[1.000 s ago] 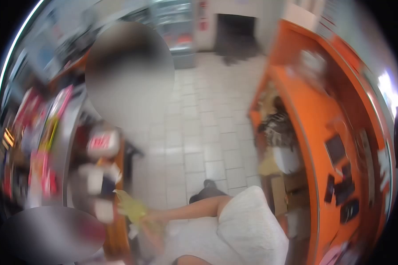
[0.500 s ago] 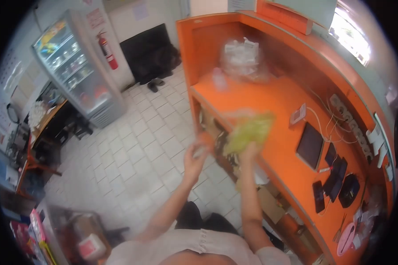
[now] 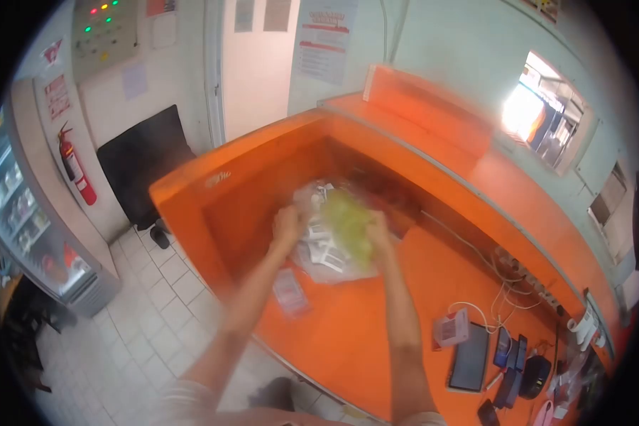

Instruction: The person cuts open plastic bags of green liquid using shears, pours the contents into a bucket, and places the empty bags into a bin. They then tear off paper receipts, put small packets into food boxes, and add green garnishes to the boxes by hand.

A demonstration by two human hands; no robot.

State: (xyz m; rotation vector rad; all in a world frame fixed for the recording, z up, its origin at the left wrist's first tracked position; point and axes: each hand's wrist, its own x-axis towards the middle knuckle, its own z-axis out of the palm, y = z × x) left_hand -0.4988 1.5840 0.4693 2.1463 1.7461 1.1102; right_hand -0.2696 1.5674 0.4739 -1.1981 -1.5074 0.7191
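Counter (image 3: 341, 348), bright orange, carries a clear bag (image 3: 323, 252) with white pieces inside. The right hand (image 3: 378, 231), at the right side of the clear bag, is closed on a green bundle (image 3: 348, 221), blurred, which covers the right part of the clear bag from above. The left hand (image 3: 288, 226) is at the left edge of the clear bag; whether it grips the film I cannot tell. Just on the person's side of the clear bag, to its left, lies a small pack (image 3: 290, 292). Well to the right of the clear bag, and nearer the person, are a pink card (image 3: 453, 330), a tablet (image 3: 468, 361) just beside it, and a dark case (image 3: 536, 376) farther right. White cables (image 3: 504, 291) run to the right of the clear bag. Well to its left, off the counter, are a black panel (image 3: 145, 163), an extinguisher (image 3: 77, 167) and a fridge (image 3: 39, 213).
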